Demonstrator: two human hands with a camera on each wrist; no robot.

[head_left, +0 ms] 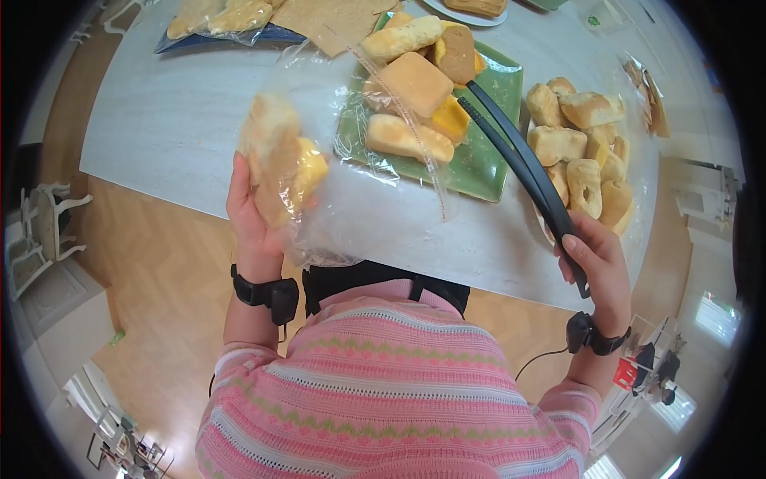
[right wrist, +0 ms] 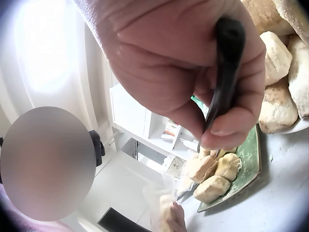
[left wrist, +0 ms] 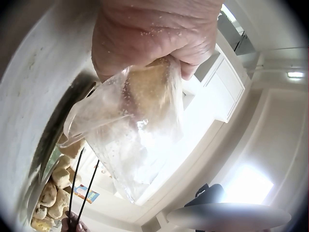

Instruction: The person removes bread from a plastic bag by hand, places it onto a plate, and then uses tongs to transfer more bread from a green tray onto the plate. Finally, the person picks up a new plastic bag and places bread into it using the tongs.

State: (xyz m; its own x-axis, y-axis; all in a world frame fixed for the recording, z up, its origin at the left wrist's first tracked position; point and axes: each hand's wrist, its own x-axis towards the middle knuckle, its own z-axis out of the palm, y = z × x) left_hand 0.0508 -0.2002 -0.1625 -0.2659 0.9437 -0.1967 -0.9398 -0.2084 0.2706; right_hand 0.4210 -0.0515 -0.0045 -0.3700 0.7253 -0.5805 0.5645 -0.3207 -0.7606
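My left hand [head_left: 259, 223] holds a clear plastic bag [head_left: 343, 231] with pieces of bread [head_left: 271, 132] in it, one of them bright yellow. The bag's loose, wide end spreads right, over part of a square green plate [head_left: 487, 180]. Bread rolls [head_left: 411, 84] are piled on that plate. In my right hand [head_left: 602, 259] are long black tongs [head_left: 531, 176], gripped near their joined end. Their two tips, slightly apart, reach the right side of the pile. In the left wrist view the bag [left wrist: 140, 140] hangs from the hand, with bread showing through.
At the right, more rolls [head_left: 556, 146] fill a light dish with clear plastic around it. Bagged bread lies on a blue tray [head_left: 275, 33] at the back left, beside brown flat sheets [head_left: 323, 20]. A white plate [head_left: 487, 19] stands at the back. The table's front edge runs before me.
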